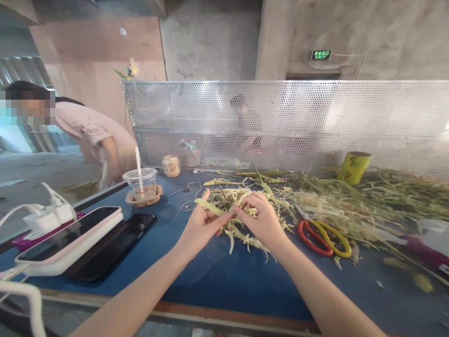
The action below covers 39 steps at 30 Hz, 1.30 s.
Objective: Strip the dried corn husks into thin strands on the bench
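Observation:
My left hand (205,222) pinches a flat pale green strip (210,206), which sticks out past its fingers to the left. Close against it, my right hand (257,214) has its thumb and fingers closed on a pale stalk (242,198). The fingertips of both hands meet over a loose pile of shredded plant strips (250,241) on the blue table (217,285). Just right of the pile lie scissors (324,238) with one red and one yellow handle.
Plant stems (396,201) and a yellow-green can (354,167) are at right. A lidded cup (140,182), a jar (171,166), phones (110,248) and chargers (52,217) stand left. A perforated screen (298,121) runs behind; a person (98,133) bends at far left.

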### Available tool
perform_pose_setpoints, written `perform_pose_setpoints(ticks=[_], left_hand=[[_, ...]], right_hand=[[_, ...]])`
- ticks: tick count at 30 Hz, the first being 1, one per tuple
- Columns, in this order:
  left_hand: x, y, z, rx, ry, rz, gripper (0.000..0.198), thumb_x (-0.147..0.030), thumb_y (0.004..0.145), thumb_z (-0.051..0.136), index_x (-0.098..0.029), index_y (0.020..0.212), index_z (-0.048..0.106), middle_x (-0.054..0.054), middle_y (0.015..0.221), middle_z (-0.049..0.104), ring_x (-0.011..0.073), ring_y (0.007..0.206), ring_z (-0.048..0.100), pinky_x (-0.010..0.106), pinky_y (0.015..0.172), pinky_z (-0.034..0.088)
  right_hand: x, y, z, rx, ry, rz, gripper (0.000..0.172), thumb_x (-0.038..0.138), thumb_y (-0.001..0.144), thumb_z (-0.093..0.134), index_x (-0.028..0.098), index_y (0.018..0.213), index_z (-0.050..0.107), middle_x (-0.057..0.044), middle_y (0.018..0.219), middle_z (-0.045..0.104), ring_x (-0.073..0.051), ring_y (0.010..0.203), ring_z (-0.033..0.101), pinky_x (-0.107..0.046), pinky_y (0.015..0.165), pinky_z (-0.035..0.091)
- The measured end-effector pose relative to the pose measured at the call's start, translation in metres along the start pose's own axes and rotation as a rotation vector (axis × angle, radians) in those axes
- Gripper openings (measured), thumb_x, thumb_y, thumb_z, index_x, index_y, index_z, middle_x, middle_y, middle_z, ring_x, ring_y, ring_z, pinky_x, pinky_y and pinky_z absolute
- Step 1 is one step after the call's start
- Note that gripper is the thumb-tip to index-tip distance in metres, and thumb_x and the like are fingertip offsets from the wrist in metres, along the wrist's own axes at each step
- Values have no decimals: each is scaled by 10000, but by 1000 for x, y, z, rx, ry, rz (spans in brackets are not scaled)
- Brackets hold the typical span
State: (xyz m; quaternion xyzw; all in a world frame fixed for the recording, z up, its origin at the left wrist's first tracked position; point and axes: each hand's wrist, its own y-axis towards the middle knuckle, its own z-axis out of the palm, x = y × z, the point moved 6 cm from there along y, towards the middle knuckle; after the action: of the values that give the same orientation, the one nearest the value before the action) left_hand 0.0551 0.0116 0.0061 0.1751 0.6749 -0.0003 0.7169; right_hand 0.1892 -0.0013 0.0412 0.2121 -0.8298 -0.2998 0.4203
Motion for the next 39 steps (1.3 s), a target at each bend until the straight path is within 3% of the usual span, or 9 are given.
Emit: perform_pose_setpoints(ticks=[4, 9, 11, 15, 21, 28, 33, 39], left_hand=[[3, -1, 4, 44, -47, -39, 1024, -267, 707, 658, -172, 1390, -100, 5, 676, 645, 97, 524, 500, 218, 472, 347], [5, -1, 9, 110, -85, -96, 1006, -255, 711, 657, -191, 1394, -78, 27, 646, 666, 119, 548, 534, 228, 484, 358], [4, -1, 8, 94, -80, -82, 1010, -261, 710, 658, -181, 1393, -82, 23, 628, 661, 112, 524, 517, 231, 483, 360], [1, -3, 5, 57, -68, -79, 1120, -212, 630, 725, -164, 1391, -95, 43, 702, 669, 105, 528, 513, 223, 471, 367], [-6, -3, 1, 34, 4, -25, 1031, -226, 683, 686, -137, 1399, -51, 15, 609, 636, 83, 472, 466, 204, 435, 347], [-2, -1, -3, 14, -84, -34, 1047, -203, 636, 723, -196, 1403, 11, -18, 706, 569, 73, 504, 468, 210, 438, 356], [-5, -2, -1, 49, -25, -71, 1045, -223, 681, 684, -204, 1396, -77, -38, 662, 543, 58, 440, 419, 218, 417, 329], [-11, 0, -6, -10, -10, -71, 1069, -204, 693, 674, -139, 1381, -140, -35, 633, 555, 46, 405, 401, 214, 422, 316]], right_hand=[[-7, 1, 1, 49, 138, 110, 185, 244, 744, 542, 199, 572, 490, 11, 605, 507, -142, 622, 483, -265, 625, 379], [-25, 0, -11, -172, 338, 261, 246, 329, 748, 548, 196, 581, 426, 48, 532, 358, -92, 492, 338, -224, 486, 288], [-29, 0, -9, -166, 386, 286, 249, 358, 742, 553, 199, 599, 425, 56, 523, 351, -86, 473, 318, -223, 466, 270], [-27, 3, -2, -9, 416, 305, 251, 408, 753, 527, 195, 636, 464, 56, 525, 398, -83, 466, 354, -221, 468, 300], [-20, -5, 15, 458, 386, 342, 224, 391, 706, 605, 172, 750, 590, -24, 715, 625, -114, 609, 537, -237, 548, 404], [-20, -6, 17, 457, 367, 335, 204, 267, 677, 649, 181, 851, 583, 28, 620, 572, -87, 551, 513, -225, 545, 412], [-21, -5, 14, 477, 359, 337, 196, 264, 671, 655, 174, 832, 589, 28, 621, 555, -88, 556, 507, -230, 543, 410], [-21, -4, 3, 536, 341, 342, 117, 264, 694, 632, 176, 770, 634, 5, 649, 567, -103, 615, 522, -261, 595, 423]])
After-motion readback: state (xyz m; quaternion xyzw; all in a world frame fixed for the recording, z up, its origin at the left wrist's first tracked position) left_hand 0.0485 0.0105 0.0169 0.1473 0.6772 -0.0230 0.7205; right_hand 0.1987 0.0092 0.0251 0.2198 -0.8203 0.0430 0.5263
